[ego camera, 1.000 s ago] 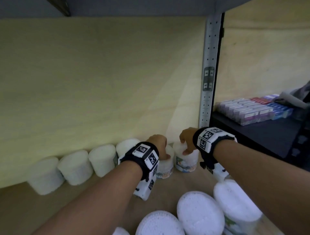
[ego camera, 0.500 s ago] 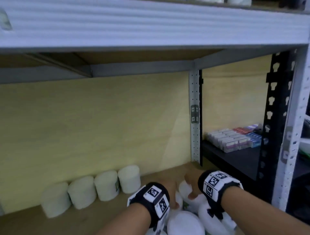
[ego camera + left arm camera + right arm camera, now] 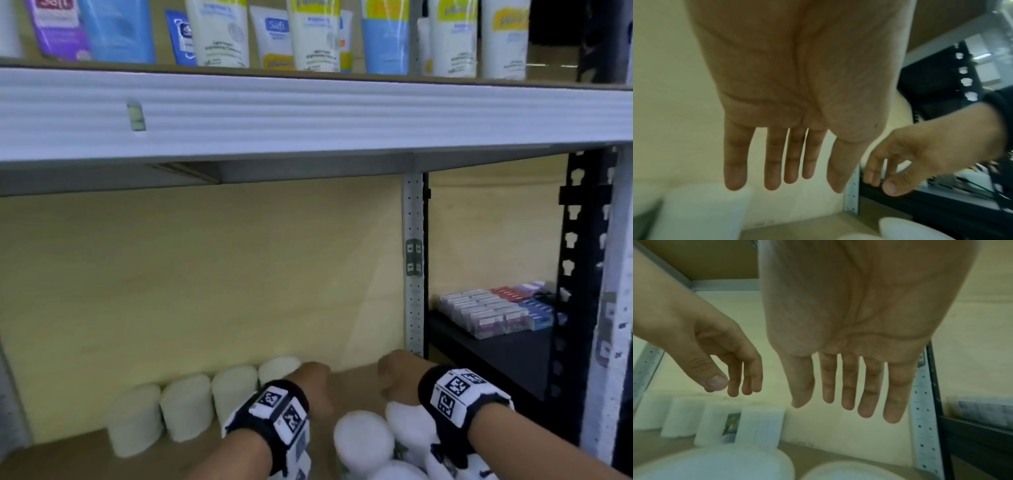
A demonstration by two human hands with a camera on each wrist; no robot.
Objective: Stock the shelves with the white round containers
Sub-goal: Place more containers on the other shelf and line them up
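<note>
A: Hands status? 
B: Left hand (image 3: pixel 797 78) is held palm down over the lower shelf (image 3: pixel 356 377), fingers (image 3: pixel 772 160) straight and spread; nothing is held. Right hand (image 3: pixel 857 308) is posed the same, fingers (image 3: pixel 847 382) extended, nothing gripped.

A: Containers? 
B: Four white round containers (image 3: pixel 186 406) are lined up against the yellow back panel (image 3: pixel 205 274), left of both hands. More containers (image 3: pixel 363 442) are clustered at the shelf front under the wrists; contact with the right wrist can't be confirmed, blurred.

A: Clearance? 
B: Bare shelf is seen between the row's end and the grey upright (image 3: pixel 413 267). Overhead room is bounded by the upper shelf beam (image 3: pixel 308 113).
</note>
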